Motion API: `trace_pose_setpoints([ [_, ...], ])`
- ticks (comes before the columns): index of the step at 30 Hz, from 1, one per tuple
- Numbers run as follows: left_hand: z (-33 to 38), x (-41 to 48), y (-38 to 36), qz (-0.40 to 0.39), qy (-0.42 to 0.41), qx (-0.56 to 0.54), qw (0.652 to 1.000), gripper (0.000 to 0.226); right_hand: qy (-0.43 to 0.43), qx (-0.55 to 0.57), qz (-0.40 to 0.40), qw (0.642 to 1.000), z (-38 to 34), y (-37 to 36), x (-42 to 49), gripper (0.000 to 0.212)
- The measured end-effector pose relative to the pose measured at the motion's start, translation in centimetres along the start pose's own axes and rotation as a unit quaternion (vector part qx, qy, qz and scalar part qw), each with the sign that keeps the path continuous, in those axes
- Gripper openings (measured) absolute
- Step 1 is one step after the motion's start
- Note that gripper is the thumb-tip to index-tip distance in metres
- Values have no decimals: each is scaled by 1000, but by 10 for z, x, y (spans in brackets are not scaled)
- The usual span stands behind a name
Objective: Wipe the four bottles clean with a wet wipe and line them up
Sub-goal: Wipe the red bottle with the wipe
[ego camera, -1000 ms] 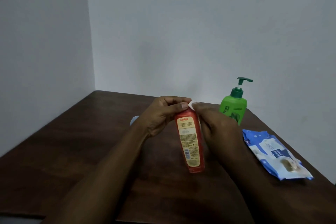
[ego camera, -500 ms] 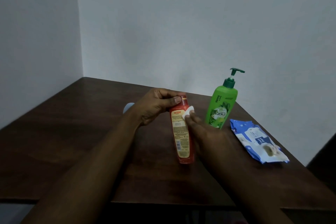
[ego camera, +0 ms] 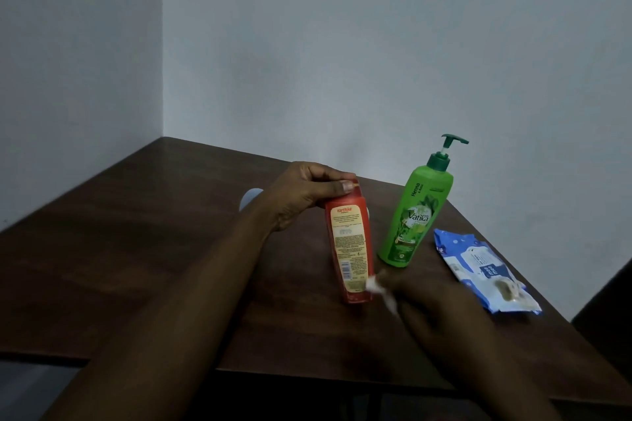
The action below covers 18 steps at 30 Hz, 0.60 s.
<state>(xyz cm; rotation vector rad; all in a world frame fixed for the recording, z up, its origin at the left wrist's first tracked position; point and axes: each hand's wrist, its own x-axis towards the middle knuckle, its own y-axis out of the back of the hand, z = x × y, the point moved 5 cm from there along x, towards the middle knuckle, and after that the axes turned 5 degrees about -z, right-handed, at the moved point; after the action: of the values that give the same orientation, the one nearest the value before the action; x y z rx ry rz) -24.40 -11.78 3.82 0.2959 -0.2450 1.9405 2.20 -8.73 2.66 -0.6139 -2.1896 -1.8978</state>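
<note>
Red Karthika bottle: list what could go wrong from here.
1. The left hand grips the red Karthika bottle only near its cap, so the wet wipe pushing at the base might swing it loose.
2. The green Vatika pump bottle stands close beside the right hand; a wide stroke could topple it.

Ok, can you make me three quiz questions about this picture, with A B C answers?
1. Where is the wet wipes pack? A) on the floor B) on the table, right of the green Vatika pump bottle C) on a shelf
2. What colour is the Karthika bottle? A) blue B) red C) yellow
3. How is the Vatika pump bottle? A) lying down B) upside down C) standing on its base
Answers: B, it lies flat there; B, red body, with the wet wipe at its lower edge; C, pump on top.
</note>
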Motion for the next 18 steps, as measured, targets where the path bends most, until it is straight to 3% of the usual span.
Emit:
trace_pose_setpoints([
  [5, 6, -2, 0, 11, -9, 17, 1000, 18, -71, 15, 235, 969, 1, 35, 53, 34],
  [9, 4, -6, -6, -18, 2, -16, 1000, 34, -108, 36, 180, 977, -3, -3, 78, 35],
  [16, 6, -8, -17, -74, 9, -8, 997, 52, -76, 70, 251, 962, -2, -28, 68, 43],
  [18, 5, -8, -19, -81, -1, -16, 997, 72, -45, 51, 252, 965, -10, -32, 67, 47],
])
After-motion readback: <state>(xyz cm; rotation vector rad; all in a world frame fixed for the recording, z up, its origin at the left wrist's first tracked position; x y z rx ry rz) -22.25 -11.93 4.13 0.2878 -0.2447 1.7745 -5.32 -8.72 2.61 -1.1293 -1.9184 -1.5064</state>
